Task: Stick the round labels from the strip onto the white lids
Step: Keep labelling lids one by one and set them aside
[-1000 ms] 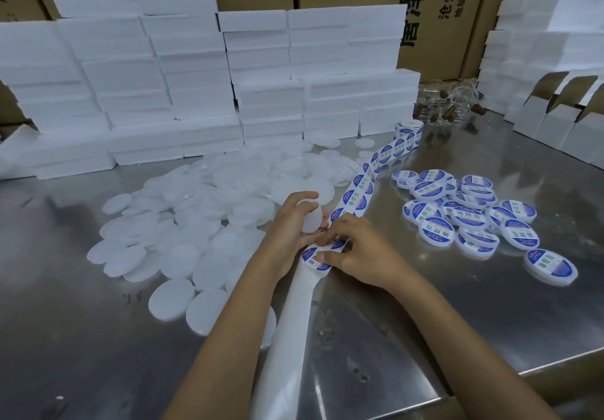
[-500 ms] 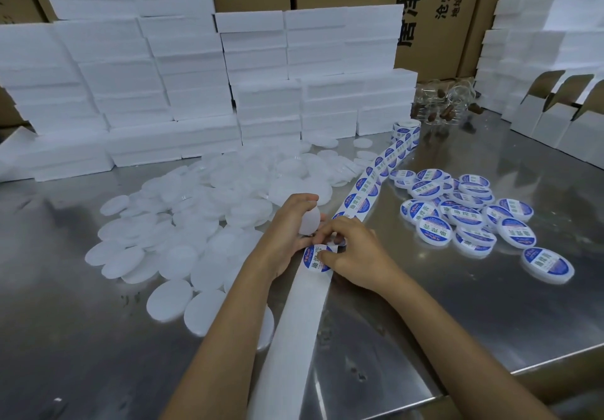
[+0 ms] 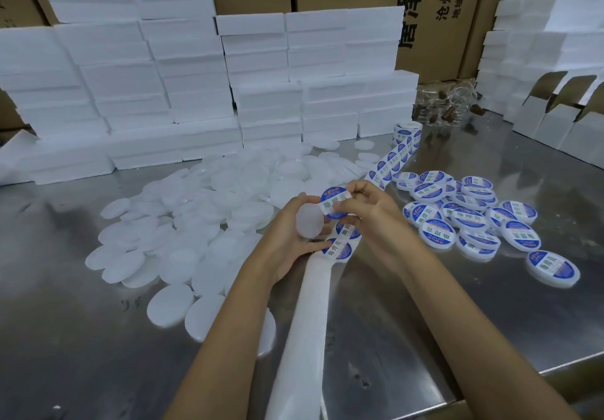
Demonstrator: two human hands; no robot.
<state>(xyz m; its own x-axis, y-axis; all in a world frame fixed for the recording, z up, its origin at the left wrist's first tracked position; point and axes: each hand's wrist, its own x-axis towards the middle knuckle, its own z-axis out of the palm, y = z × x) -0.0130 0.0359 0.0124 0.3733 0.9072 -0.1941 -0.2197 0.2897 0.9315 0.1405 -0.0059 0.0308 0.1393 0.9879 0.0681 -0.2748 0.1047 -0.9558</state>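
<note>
Crowding the steel worktop (image 3: pixel 457 305) behind the label strip (image 3: pixel 310 305) is a wall of stacked white boxes (image 3: pixel 196 70), with brown cartons (image 3: pixel 425 11) behind them, open cartons (image 3: pixel 555 109) to the strip's far right and a few glass jars (image 3: pixel 454 102) near the roll (image 3: pixel 407 132) at its far end. Left of the strip spreads a heap of plain white lids (image 3: pixel 202 210); right of it lies a cluster of labelled lids (image 3: pixel 464 220). Nothing blocks the hands. Just above the strip, the left hand (image 3: pixel 291 243) grips one bare lid (image 3: pixel 310 221), fingers curled round its rim. The right hand (image 3: pixel 372 214) pinches a round label (image 3: pixel 336 202) in a narrow grip, its edge overlapping that lid. It is blue-rimmed with a white band of green characters. The backing nearer the person is bare.
</note>
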